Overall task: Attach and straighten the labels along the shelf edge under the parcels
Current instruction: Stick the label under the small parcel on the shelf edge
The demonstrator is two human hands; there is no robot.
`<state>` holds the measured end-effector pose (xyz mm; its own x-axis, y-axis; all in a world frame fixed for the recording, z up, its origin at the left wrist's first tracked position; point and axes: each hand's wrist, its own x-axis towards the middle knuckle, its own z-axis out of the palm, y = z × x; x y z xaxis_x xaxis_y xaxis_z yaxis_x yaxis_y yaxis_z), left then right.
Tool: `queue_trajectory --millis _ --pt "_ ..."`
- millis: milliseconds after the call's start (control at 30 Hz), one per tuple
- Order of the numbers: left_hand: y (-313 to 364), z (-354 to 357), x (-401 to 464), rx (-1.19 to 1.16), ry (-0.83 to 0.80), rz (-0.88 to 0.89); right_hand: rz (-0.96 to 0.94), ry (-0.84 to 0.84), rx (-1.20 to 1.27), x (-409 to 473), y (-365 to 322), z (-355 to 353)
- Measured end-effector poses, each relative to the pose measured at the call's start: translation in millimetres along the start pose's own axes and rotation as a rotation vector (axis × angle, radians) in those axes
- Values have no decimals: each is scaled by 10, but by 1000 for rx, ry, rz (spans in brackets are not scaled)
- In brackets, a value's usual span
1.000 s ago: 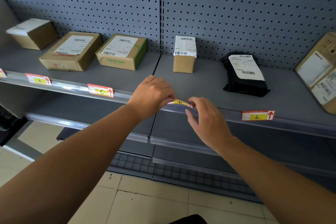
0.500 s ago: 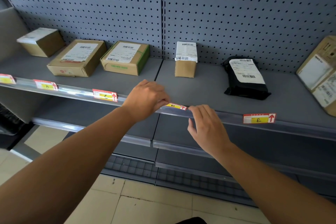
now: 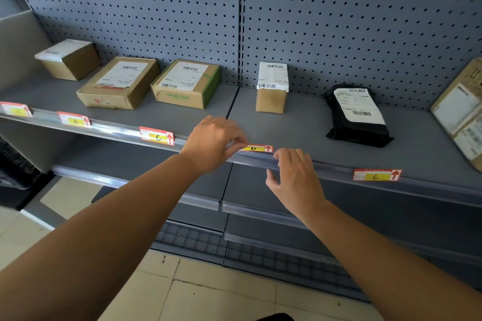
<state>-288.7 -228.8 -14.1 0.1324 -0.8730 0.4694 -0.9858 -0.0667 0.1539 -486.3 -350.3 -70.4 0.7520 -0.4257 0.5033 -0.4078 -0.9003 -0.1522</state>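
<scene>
Since a second ago your right hand (image 3: 292,180) has let go of the D label (image 3: 257,148) and dropped just below its right end; now it hangs loose against the clear rail (image 3: 300,164), gripping nothing. Then, the label was tilted and lifted between both hands; now it lies nearly flat along the shelf edge, its D and red arrow readable.

Going left to right: a label at the far left (image 3: 15,109), too blurred to read, then B (image 3: 74,119) and C (image 3: 157,136), all sit in the rail under their boxes. Your left hand (image 3: 214,142) pinches D's left end. D sits in front of the small upright box (image 3: 272,87). Further right, E (image 3: 377,174) is seated, roughly below the black bag (image 3: 357,114).

You seem close to finishing D: its top edge looks proud of the rail, so press it down before releasing. Whether more labels remain past E, you cannot tell.
</scene>
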Motion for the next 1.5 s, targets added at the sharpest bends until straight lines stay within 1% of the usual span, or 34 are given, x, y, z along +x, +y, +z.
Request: queue_trajectory --millis 133,300,333,467,633,733,800,1033,1500 --pt "25 13 46 -23 -30 29 125 -4 201 -34 -67 -86" --pt "74 80 71 -76 -85 59 172 -28 276 -21 -41 -99" --pt "79 88 77 -78 -93 56 165 -25 259 -14 -39 -102" --pt "89 116 101 -54 -119 54 91 81 130 27 -19 -69" --pt "108 145 113 -1 -101 13 10 48 -11 134 41 -35" --pt "114 182 125 23 -94 28 -28 13 -87 165 32 -32" --pt "112 207 135 41 -82 47 -19 -18 -118 160 14 -30" --pt "130 221 131 63 -65 87 -29 18 -66 207 21 -140" --pt "158 213 112 155 -41 138 -48 -27 -85 172 100 -65"
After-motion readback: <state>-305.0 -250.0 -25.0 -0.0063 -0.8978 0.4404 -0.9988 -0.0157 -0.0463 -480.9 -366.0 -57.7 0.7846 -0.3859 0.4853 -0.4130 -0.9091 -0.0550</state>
